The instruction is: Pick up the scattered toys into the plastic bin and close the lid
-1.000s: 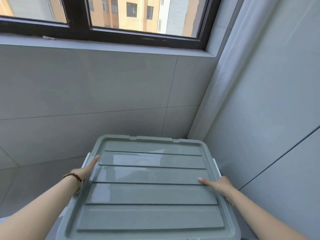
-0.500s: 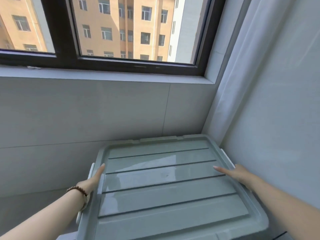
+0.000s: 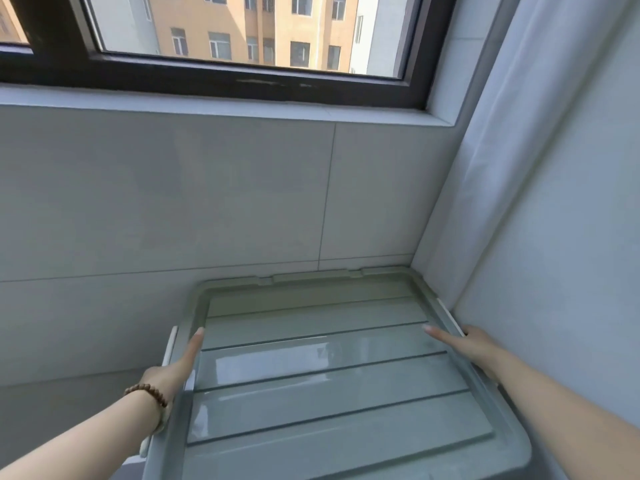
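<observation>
The corner of the room has a grey tiled wall (image 3: 173, 202). High up is a window (image 3: 121, 26) with a dark frame, and tall orange buildings (image 3: 249, 22) show outside. A white curtain (image 3: 491, 174) hangs down on the right, next to a pale wall (image 3: 571, 289).

The grey-green lid (image 3: 329, 375) lies flat, low in this corner. Its far edge is close to the tiled wall and its right edge is close to the curtain. It is shiny, with long lines across it, and it hides what is under it. A white clip (image 3: 170, 344) sticks out at its left side.

The left hand (image 3: 169, 370), with a brown bead bracelet (image 3: 149, 393) on the wrist, is at the lid's left edge. The right hand (image 3: 471, 348) is at the right edge. Each thumb lies straight on the lid. The other fingers go down over the edges and are hidden, so it is not clear if they grip.
</observation>
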`<state>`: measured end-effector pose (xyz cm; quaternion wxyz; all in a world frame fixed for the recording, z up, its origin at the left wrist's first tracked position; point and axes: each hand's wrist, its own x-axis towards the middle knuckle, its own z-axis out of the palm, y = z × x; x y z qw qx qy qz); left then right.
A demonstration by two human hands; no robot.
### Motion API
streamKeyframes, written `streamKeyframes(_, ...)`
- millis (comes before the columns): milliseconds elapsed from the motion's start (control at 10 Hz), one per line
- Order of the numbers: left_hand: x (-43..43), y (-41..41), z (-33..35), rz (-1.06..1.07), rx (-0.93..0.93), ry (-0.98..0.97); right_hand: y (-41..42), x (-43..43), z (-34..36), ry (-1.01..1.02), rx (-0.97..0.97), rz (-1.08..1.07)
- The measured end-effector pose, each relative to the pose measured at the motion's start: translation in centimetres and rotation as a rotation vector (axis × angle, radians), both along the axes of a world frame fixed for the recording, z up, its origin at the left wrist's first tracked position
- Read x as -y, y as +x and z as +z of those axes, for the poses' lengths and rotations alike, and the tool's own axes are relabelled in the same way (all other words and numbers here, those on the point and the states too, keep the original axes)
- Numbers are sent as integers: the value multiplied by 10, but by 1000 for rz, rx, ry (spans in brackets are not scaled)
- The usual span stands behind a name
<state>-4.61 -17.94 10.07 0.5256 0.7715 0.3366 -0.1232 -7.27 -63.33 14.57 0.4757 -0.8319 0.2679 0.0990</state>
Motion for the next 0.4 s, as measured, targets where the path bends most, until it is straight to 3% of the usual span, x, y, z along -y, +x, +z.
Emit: streamKeyframes(400,9,-13,45,-93,-27,56,-15,-32,24,-99,73,-76)
